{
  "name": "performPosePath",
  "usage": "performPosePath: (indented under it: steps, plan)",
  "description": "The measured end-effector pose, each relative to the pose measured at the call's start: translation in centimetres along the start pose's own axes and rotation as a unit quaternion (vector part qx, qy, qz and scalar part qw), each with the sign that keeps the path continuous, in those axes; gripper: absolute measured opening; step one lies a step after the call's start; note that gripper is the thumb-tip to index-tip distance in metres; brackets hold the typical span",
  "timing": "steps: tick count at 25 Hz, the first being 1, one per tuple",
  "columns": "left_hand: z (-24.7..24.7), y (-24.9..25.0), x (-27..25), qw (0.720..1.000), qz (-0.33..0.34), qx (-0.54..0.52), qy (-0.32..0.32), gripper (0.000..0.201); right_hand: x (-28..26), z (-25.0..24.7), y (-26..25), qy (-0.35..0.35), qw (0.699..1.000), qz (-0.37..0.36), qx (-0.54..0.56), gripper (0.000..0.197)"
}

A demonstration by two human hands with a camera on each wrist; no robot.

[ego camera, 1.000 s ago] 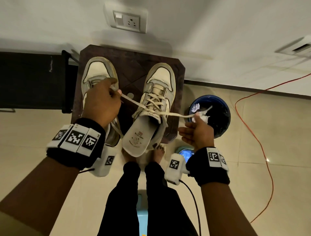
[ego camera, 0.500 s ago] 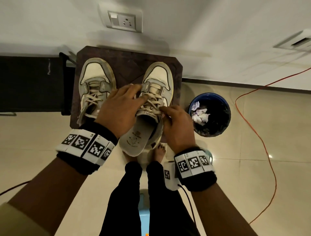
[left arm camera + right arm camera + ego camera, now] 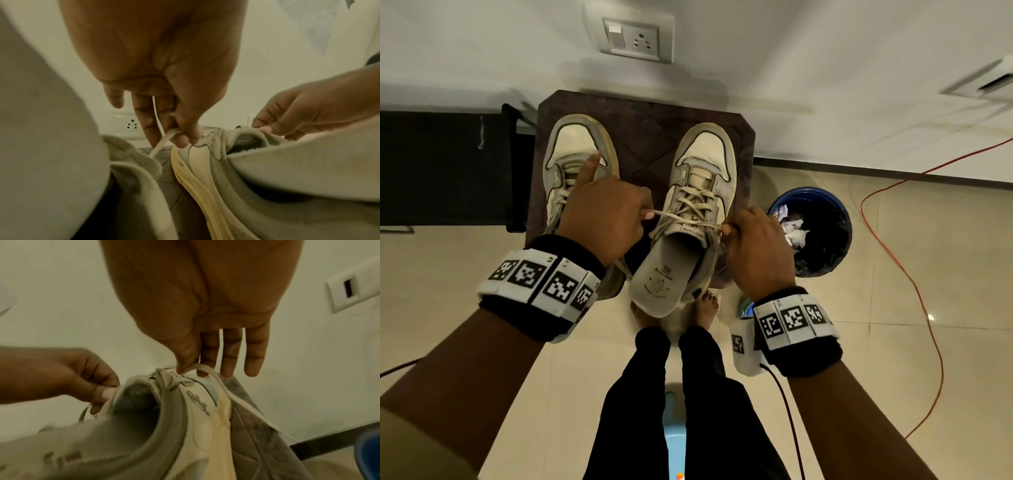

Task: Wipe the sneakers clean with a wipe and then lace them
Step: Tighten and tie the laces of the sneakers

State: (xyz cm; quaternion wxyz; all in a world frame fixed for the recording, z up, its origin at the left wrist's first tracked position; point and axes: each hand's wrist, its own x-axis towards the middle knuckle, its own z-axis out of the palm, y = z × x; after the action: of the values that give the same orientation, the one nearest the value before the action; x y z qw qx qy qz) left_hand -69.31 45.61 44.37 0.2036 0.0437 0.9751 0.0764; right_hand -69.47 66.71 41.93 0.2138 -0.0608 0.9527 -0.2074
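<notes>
Two cream-and-grey sneakers stand on a dark brown stool (image 3: 643,137). The right sneaker (image 3: 700,192) has its insole (image 3: 664,281) pulled out at the heel and its lace (image 3: 688,219) crossing over the tongue. My left hand (image 3: 606,219) pinches one lace end just left of the tongue, with the little finger stretched over the left sneaker (image 3: 571,147). My right hand (image 3: 753,246) pinches the other lace end at the shoe's right side. In the left wrist view the left hand (image 3: 174,129) grips the lace (image 3: 158,142). The right hand (image 3: 191,368) pinches the lace (image 3: 205,368) in the right wrist view.
A blue bin (image 3: 813,233) with crumpled wipes stands on the floor right of the stool. An orange cable (image 3: 914,291) snakes over the tiles at right. A wall socket (image 3: 635,39) sits above the stool, dark furniture (image 3: 448,168) at left. My bare feet (image 3: 705,308) stand below the stool.
A second ago both hands held the lace ends stretched wide apart. Then they came in over the tongue, and now they have drawn slightly apart again, each pinching a lace end close to the shoe.
</notes>
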Motion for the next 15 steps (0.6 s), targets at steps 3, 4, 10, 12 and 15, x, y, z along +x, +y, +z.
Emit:
performPosePath:
  steps: [3, 4, 10, 12, 15]
  plan:
    - [-0.2, 0.2, -0.1, 0.981, -0.037, -0.185, -0.039, 0.016, 0.1, -0.4, -0.7, 0.013, 0.969, 0.065, 0.237, 0.024]
    - [-0.3, 0.3, -0.3, 0.955, -0.055, -0.288, -0.043, 0.018, 0.0, -0.6, -1.1, 0.027, 0.940, 0.082, 0.331, 0.030]
    - [-0.6, 1.9, -0.5, 0.754, -0.103, -0.648, -0.005, 0.021, 0.4, -0.3, -2.9, 0.036, 0.811, 0.092, 0.577, 0.032]
    - [-0.7, 2.5, -0.2, 0.748, -0.093, -0.657, 0.028, 0.017, 0.5, -0.5, -3.2, 0.040, 0.807, 0.076, 0.584, 0.022]
    - [-0.7, 3.3, 0.3, 0.759, -0.109, -0.637, 0.073, 0.011, 0.3, -0.7, -3.5, 0.049, 0.822, 0.065, 0.563, 0.012]
